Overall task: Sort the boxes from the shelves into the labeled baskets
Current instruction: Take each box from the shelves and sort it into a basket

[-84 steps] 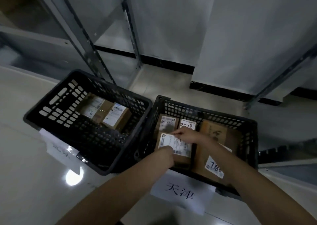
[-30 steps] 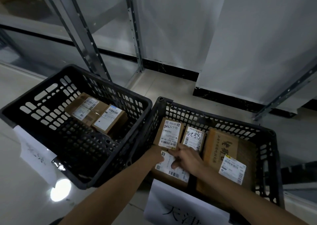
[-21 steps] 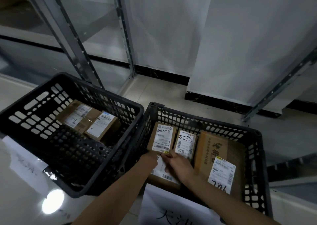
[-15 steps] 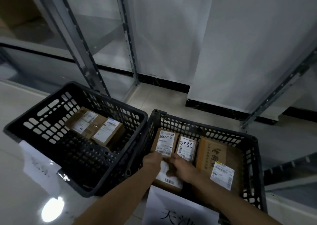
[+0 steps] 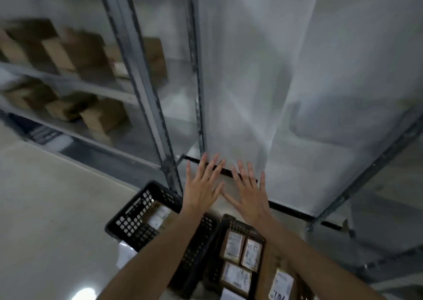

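Hands: the left hand (image 5: 200, 192) and right hand (image 5: 249, 196) are both raised in front of the racking, backs toward the camera. Their fingers are straight and spread wide, and they hold nothing. The two thumbs lie close together; whether they touch cannot be told. Both forearms cross above the baskets.

The left basket (image 5: 132, 228), black plastic lattice, stands on the floor (image 5: 57, 196) with its far corner near the foot of the grey shelf upright (image 5: 142, 89). One labelled box (image 5: 158, 217) shows inside it, toward the far side; the forearm hides the rest.

The right basket (image 5: 231, 219) stands just beside it, and the two rims are touching or nearly so. It holds three small boxes (image 5: 233, 247) with white labels, packed edge to edge along its left side. A larger brown box (image 5: 266, 272) with a handwritten label lies to their right. Little free room shows among them.

Shelf boxes (image 5: 57, 52) of brown cardboard sit on two levels of the rack at upper left, several on each. They are blurred and no labels can be read. A gap of bare shelf shows between the lower group and the upright. A broad stretch of pale floor runs from the left basket's rim to the rack's bottom rail.

White sheeting (image 5: 274, 70) hangs behind the hands, ending above a black skirting strip (image 5: 286, 207). A narrow strip of floor separates that skirting from the baskets' far rims. A second upright (image 5: 366, 173) slants up toward the right edge. The whole picture is smeared by motion.
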`<action>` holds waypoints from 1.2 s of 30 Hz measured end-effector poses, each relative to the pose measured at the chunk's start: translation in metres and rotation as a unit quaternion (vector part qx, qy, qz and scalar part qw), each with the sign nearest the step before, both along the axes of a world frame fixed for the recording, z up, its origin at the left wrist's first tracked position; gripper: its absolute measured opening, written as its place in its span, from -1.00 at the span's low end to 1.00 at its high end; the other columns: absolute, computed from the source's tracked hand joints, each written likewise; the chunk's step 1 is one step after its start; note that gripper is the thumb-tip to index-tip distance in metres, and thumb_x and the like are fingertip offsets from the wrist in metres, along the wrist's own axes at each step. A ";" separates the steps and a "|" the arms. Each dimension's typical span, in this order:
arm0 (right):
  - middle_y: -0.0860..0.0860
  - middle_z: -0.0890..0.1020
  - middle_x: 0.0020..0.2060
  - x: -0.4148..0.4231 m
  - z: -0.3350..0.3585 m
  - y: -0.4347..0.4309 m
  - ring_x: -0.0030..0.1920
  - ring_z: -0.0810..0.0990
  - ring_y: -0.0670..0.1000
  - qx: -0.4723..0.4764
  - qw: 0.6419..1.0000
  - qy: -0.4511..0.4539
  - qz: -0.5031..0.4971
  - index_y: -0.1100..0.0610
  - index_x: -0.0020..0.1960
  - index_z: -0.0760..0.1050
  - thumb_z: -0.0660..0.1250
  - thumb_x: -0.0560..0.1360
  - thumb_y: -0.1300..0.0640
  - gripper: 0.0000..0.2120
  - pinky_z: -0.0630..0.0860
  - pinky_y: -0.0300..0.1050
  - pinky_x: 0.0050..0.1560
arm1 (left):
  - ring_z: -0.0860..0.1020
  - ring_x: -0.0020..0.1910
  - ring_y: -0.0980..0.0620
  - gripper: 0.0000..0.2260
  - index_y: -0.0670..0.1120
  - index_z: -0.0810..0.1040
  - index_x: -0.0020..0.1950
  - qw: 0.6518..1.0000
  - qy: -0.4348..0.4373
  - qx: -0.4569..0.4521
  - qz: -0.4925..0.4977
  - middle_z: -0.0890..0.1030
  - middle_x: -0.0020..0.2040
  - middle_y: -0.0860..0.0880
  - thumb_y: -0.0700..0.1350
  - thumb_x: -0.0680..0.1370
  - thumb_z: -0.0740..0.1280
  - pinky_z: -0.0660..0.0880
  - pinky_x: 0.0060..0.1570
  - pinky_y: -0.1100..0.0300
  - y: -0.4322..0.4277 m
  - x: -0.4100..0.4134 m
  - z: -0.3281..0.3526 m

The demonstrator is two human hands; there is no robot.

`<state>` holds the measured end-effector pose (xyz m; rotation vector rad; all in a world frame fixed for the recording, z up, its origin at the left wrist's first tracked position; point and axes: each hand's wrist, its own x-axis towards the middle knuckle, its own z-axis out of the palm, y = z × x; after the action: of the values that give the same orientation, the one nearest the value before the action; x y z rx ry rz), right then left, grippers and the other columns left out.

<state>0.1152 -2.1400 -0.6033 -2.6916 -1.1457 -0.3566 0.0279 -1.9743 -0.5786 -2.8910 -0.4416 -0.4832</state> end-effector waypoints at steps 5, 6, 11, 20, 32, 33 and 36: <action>0.01 0.00 0.61 -0.022 0.211 0.069 0.60 -0.01 0.12 0.032 0.997 -0.042 0.055 0.00 0.63 -0.11 -0.15 0.59 -0.39 -0.26 0.04 0.38 0.49 | 0.00 0.63 -0.12 -0.42 0.09 -0.01 0.66 0.996 -0.064 0.007 0.066 0.01 0.66 0.00 0.25 0.67 -0.08 0.06 0.49 -0.36 0.057 -0.052 0.202; 0.01 -0.01 0.62 -0.028 0.248 0.084 0.60 -0.02 0.12 0.034 0.996 -0.045 0.066 0.00 0.63 -0.15 -0.16 0.59 -0.38 -0.26 0.04 0.39 0.49 | 0.01 0.63 -0.12 -0.42 0.08 -0.03 0.66 0.994 -0.071 0.009 0.078 0.01 0.66 -0.01 0.24 0.67 -0.10 0.07 0.48 -0.37 0.068 -0.065 0.237; -0.01 -0.07 0.62 -0.072 0.396 0.167 0.60 -0.05 0.11 0.058 0.988 -0.059 0.130 0.00 0.63 -0.09 -0.17 0.61 -0.37 -0.29 0.03 0.40 0.49 | -0.15 0.63 -0.12 -0.42 0.08 -0.04 0.66 0.986 -0.094 0.011 0.140 -0.09 0.66 -0.03 0.25 0.66 -0.13 0.02 0.49 -0.38 0.134 -0.121 0.374; -0.04 -0.09 0.61 -0.152 0.492 0.349 0.61 -0.11 0.06 0.110 0.970 -0.096 0.193 -0.01 0.62 -0.10 -0.05 0.64 -0.29 -0.34 -0.02 0.34 0.52 | -0.16 0.63 -0.10 -0.42 0.11 -0.03 0.65 0.968 -0.142 0.037 0.205 -0.02 0.66 -0.01 0.26 0.67 -0.06 0.06 0.47 -0.37 0.295 -0.202 0.482; -0.05 -0.19 0.61 -0.241 0.508 0.609 0.60 -0.23 0.04 0.111 0.976 -0.026 0.185 -0.05 0.61 -0.27 -0.27 0.60 -0.34 -0.32 -0.16 0.30 0.53 | -0.09 0.63 -0.12 -0.39 0.06 -0.06 0.65 0.952 -0.139 0.015 0.271 -0.08 0.66 -0.03 0.29 0.66 -0.09 -0.04 0.53 -0.31 0.543 -0.310 0.488; -0.05 -0.18 0.61 -0.245 0.508 0.631 0.60 -0.22 0.04 0.111 0.976 -0.015 0.186 -0.05 0.61 -0.28 -0.30 0.59 -0.35 -0.32 -0.15 0.31 0.53 | -0.10 0.63 -0.13 -0.39 0.06 -0.07 0.66 0.954 -0.134 0.010 0.268 -0.09 0.66 -0.04 0.29 0.66 -0.11 -0.04 0.54 -0.30 0.564 -0.314 0.486; -0.04 -0.19 0.61 -0.253 0.505 0.703 0.60 -0.22 0.05 0.104 0.974 -0.007 0.202 -0.06 0.60 -0.33 -0.37 0.56 -0.38 -0.30 -0.17 0.32 0.53 | -0.10 0.63 -0.13 -0.39 0.06 -0.05 0.66 0.955 -0.131 -0.004 0.266 -0.05 0.66 -0.04 0.28 0.66 -0.12 0.02 0.56 -0.23 0.631 -0.321 0.477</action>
<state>-0.1382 -1.4365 -0.0983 -2.2134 -1.5244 -0.3998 -0.2936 -1.3432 -0.1015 -2.5574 -1.2152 -0.7615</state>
